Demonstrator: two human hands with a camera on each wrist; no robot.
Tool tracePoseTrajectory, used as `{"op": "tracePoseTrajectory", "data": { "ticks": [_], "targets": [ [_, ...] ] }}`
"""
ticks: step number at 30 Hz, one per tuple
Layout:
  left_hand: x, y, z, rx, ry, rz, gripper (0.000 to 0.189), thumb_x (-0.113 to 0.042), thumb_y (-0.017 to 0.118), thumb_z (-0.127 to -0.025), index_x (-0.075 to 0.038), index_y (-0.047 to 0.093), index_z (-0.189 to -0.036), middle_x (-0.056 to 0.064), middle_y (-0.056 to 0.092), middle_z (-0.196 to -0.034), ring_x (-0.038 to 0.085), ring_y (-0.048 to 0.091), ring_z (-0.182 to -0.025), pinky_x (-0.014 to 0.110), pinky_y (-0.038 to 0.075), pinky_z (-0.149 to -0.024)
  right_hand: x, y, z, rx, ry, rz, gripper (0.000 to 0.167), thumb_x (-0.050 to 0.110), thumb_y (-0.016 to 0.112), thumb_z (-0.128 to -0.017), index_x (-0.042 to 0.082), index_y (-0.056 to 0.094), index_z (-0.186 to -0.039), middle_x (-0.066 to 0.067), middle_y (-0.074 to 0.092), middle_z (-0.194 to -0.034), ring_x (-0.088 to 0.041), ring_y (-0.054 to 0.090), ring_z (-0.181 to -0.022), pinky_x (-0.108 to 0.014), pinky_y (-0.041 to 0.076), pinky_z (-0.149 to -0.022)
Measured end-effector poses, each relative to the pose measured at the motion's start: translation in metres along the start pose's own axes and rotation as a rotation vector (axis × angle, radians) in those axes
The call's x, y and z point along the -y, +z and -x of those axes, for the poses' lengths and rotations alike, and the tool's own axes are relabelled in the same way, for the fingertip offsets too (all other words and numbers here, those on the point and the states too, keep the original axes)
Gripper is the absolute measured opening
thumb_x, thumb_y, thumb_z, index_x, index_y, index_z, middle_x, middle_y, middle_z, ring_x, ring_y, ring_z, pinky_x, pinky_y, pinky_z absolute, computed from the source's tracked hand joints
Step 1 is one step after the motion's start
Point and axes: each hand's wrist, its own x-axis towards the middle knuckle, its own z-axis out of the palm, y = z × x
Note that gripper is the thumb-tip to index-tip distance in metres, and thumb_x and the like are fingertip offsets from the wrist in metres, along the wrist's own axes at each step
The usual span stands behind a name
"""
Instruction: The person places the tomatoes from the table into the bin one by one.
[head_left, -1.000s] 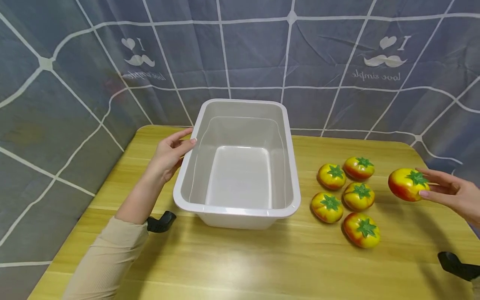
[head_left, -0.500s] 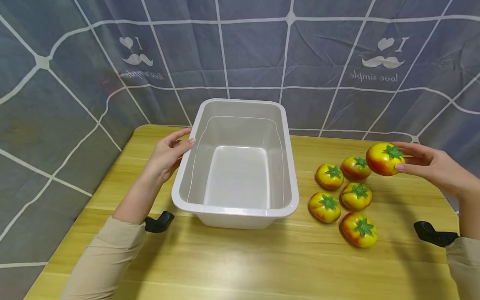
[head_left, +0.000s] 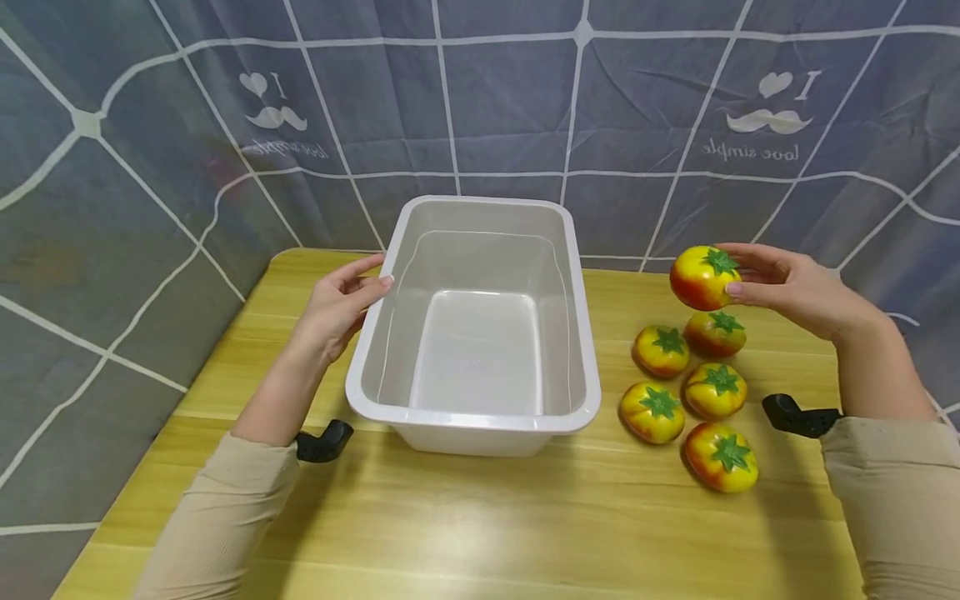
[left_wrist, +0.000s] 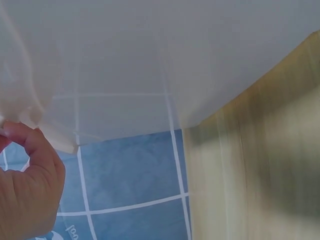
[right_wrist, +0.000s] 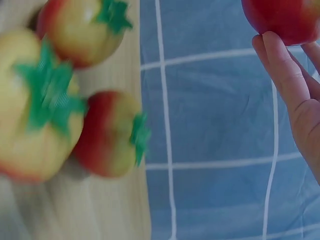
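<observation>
My left hand (head_left: 337,308) holds the left rim of a deep light-grey plastic tub (head_left: 474,423), thumb on the rim and fingers outside it. In the left wrist view, the hand (left_wrist: 32,185) curls at the edge of the tub's wall (left_wrist: 125,65). My right hand (head_left: 798,292) pinches a yellow-and-red tomato (head_left: 703,279) with a green star-shaped top, raised just behind the group on the table. The right wrist view has the held tomato (right_wrist: 285,20) at the fingertips, partly cut off. Inside the tub, only its bare floor shows.
Several similar tomatoes (head_left: 715,392) lie close together on the wooden table (head_left: 480,525), right of the tub. A blue-grey curtain (head_left: 510,108) with white lines hangs behind and at the sides. Black wrist mounts (head_left: 801,417) stick out from both sleeves.
The right hand has carried its tomato leftward and a little farther back, from right of the group to behind it. The left hand and the tub have stayed put.
</observation>
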Motion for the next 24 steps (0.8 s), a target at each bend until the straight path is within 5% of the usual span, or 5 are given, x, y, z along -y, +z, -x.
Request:
{"op": "tracePoseTrajectory", "data": {
  "ticks": [14,24],
  "targets": [
    [-0.001,0.004,0.002,-0.035,0.004,-0.037,0.054,-0.006,0.062,-0.088,0.000,0.042,-0.138,0.001,0.055,-0.086,0.008,0.057,-0.069,0.018,0.052,-0.060,0.042,0.021,-0.045,0.065,-0.008,-0.052,0.056,0.016,0.059,-0.092,0.011,0.035,-0.143,0.003,0.048,-0.125,-0.003,0.051,-0.108,-0.020,0.049,-0.083],
    [-0.003,0.009,0.006,-0.071,0.014,-0.224,0.051,-0.013,0.059,-0.092,-0.005,0.043,-0.139,0.005,0.051,-0.095,0.008,0.057,-0.071,0.018,0.053,-0.063,0.059,0.035,-0.066,0.094,-0.019,-0.064,0.058,0.018,0.060,-0.091,0.010,0.035,-0.143,-0.011,0.043,-0.132,-0.010,0.055,-0.104,-0.021,0.050,-0.082]
  ]
}}
